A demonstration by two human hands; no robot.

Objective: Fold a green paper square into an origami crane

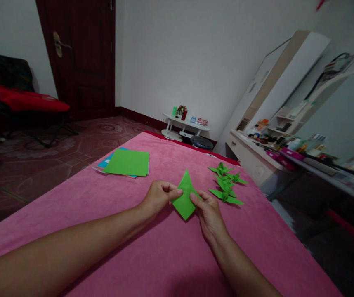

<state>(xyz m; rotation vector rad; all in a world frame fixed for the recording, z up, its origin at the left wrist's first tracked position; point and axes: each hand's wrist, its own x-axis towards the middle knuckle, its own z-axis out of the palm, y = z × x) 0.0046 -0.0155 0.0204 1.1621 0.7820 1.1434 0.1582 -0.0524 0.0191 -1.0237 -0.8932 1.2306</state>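
Between my two hands is a folded piece of green origami paper [184,205], diamond-shaped with one point facing away from me. My left hand [161,195] pinches its left corner, thumb on top. On the right side, my right hand [208,208] grips the paper with the thumb pressed on its face and the fingers behind, partly hidden. Several folded green paper cranes [225,182] lie grouped just beyond my right hand. Further off to the left rests a stack of square paper [127,162], green on top with blue and other colours showing at the edges.
A pink cloth [127,243] covers the surface under my hands. Beyond its far edge stands a low white shelf [186,121] with small items. At right is a dressing table [257,152] crowded with bottles; at left, a red folding chair [25,101] by a brown door [84,53].
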